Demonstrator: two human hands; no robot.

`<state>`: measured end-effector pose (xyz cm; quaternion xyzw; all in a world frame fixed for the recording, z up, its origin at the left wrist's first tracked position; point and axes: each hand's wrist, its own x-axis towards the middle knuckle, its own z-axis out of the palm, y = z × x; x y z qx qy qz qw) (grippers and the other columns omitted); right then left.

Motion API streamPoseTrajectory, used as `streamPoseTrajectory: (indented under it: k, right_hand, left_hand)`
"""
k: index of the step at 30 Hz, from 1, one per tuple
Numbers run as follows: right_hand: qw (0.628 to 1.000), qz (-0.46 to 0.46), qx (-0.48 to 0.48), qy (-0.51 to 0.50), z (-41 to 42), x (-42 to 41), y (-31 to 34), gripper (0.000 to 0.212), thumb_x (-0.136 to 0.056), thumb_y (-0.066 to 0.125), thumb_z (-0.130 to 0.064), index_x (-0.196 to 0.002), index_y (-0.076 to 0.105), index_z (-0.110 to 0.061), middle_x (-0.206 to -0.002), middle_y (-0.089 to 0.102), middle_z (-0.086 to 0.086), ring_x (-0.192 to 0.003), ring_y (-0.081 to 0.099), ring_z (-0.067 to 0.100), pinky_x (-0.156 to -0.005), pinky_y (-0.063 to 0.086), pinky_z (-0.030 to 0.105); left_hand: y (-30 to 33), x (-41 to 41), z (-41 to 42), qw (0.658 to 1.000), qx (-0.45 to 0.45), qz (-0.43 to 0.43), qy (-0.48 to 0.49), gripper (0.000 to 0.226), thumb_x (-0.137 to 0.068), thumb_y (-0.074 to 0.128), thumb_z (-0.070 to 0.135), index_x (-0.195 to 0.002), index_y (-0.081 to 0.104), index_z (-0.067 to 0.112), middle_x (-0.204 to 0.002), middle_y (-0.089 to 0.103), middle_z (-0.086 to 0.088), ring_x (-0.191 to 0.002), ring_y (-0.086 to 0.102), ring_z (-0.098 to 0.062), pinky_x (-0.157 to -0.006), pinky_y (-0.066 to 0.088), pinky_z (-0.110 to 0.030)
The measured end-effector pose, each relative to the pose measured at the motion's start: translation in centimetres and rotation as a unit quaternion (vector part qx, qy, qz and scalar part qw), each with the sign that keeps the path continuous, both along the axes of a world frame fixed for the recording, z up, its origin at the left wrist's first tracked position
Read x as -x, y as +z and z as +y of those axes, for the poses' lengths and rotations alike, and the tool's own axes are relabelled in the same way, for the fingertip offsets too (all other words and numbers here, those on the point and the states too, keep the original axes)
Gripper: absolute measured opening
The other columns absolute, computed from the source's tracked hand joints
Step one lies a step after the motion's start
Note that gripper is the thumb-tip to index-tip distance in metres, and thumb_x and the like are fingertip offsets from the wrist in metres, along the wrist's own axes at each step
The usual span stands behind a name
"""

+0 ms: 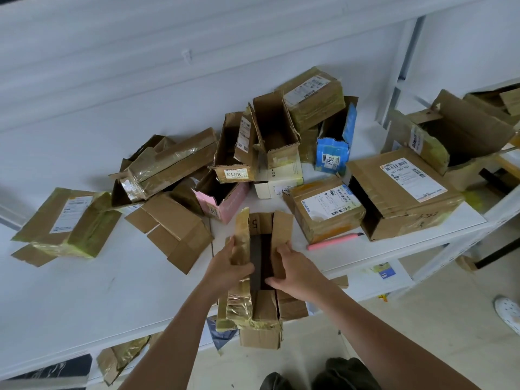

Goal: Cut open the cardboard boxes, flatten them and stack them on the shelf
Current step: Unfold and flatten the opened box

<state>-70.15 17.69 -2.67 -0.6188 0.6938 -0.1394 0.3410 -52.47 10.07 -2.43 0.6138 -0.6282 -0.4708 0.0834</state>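
At the near edge of the white worktop (84, 291), both hands are gripping an opened brown cardboard box (260, 277): the left hand (228, 267) is curling round its taped left flap, the right hand (295, 273) round the right flap. Its long axis is running from near edge toward the wall.

Single head-worn wide-angle view — looks forward and steeply down over the white shelf top (84, 291), close range. Forearms enter from the bottom edge; floor at lower right, wall across the top.
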Motion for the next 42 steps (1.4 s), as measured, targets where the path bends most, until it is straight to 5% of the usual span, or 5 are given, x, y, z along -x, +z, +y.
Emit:
streamPoseTrajectory:
  k: [10, 16, 27, 33, 42]
  right_hand:
    - [1.000, -0.018, 0.000, -0.019, -0.1, -0.1, -0.4, 0.065, -0.086, 0.071, -0.041, -0.136, 0.039, -0.014, -0.129, 0.052, 0.006, -0.110, 0.058, 0.023, -0.092, 0.051, 0.033]
    - [1.000, -0.014, -0.017, -0.002, 0.6, -0.3, -0.1, 0.090, -0.089, 0.065, -0.049, -0.155, 0.016, -0.011, -0.164, 0.002, 0.013, -0.143, 0.034, 0.027, -0.113, 0.037, 0.039]
    - [0.995, -0.087, -0.019, -0.033, 3.1, -1.4, -1.6, 0.120, -0.079, 0.081, -0.034, -0.156, -0.011, -0.023, -0.156, -0.036, -0.007, -0.150, 0.013, 0.015, -0.115, 0.034, 0.029]
    - [0.996, -0.085, 0.038, -0.011, 0.5, 0.6, -1.1, 0.100, -0.081, 0.080, -0.018, -0.157, 0.015, -0.027, -0.162, -0.020, -0.014, -0.150, 0.015, 0.013, -0.111, 0.035, 0.023]
    - [0.988, 0.090, 0.123, -0.017, 2.5, 0.0, -2.8, 0.064, -0.093, 0.052, -0.057, -0.150, 0.030, -0.040, -0.163, -0.010, -0.018, -0.144, 0.021, 0.023, -0.105, 0.044, 0.041]
  left_hand:
    - [0.3, -2.6, -0.7, 0.986, -0.125, 0.108, 0.010, 0.073, -0.093, 0.062, 0.009, -0.153, 0.028, 0.033, -0.069, 0.066, 0.010, -0.062, 0.062, -0.007, -0.061, 0.052, -0.026]
    - [0.6, -0.5, 0.1, 0.998, -0.043, 0.044, 0.007, 0.090, -0.088, 0.073, 0.023, -0.157, 0.016, 0.031, -0.148, 0.046, -0.006, -0.120, 0.056, -0.028, -0.094, 0.052, -0.041]
    - [-0.1, 1.0, 1.1, 0.995, 0.056, -0.078, -0.031, 0.123, -0.072, 0.082, 0.051, -0.158, 0.000, 0.019, -0.156, 0.035, -0.004, -0.136, 0.042, -0.026, -0.101, 0.043, -0.036]
    - [0.6, 0.7, 2.1, 0.994, -0.037, -0.104, -0.004, 0.140, -0.067, 0.086, 0.049, -0.149, -0.027, 0.037, -0.141, 0.049, -0.010, -0.066, 0.062, -0.012, -0.038, 0.045, -0.019]
    - [-0.1, 1.6, 2.1, 0.995, 0.020, -0.042, 0.094, 0.114, -0.074, 0.079, 0.031, -0.157, 0.000, 0.028, -0.084, 0.045, 0.014, -0.067, 0.060, -0.011, -0.052, 0.059, -0.033]
